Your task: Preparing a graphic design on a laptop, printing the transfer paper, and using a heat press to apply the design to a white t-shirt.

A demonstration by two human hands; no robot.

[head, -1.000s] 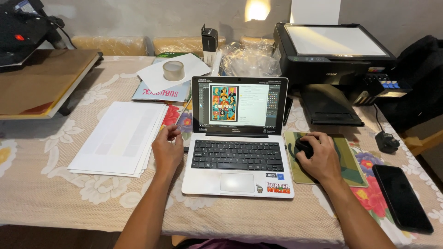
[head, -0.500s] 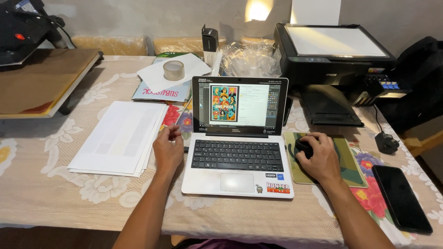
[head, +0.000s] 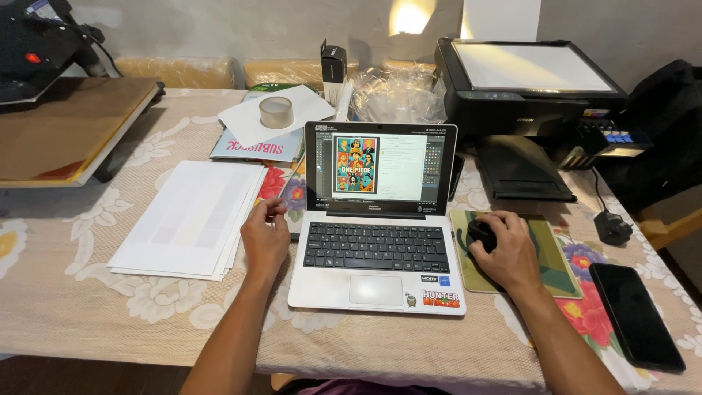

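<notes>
the right hand [head: 508, 252] cups a black mouse [head: 482, 234] on the green pad [head: 559, 260] beside the laptop [head: 376, 249], while the left hand [head: 265, 238] rests loosely curled, holding nothing, between the keyboard and the paper stack [head: 190, 216], within easy reach of both.

A white laptop [head: 376, 234] stands open on a table [head: 88, 307] with a flowered cloth. The left hand [head: 265, 238] rests on the cloth just beside its keyboard, near a stack of white paper [head: 186, 219]. The right hand [head: 504, 252] covers a black mouse [head: 481, 234] on a green pad [head: 559, 260]. A black printer [head: 530, 88] sits behind, and a dark phone [head: 635, 313] lies at the right.
</notes>
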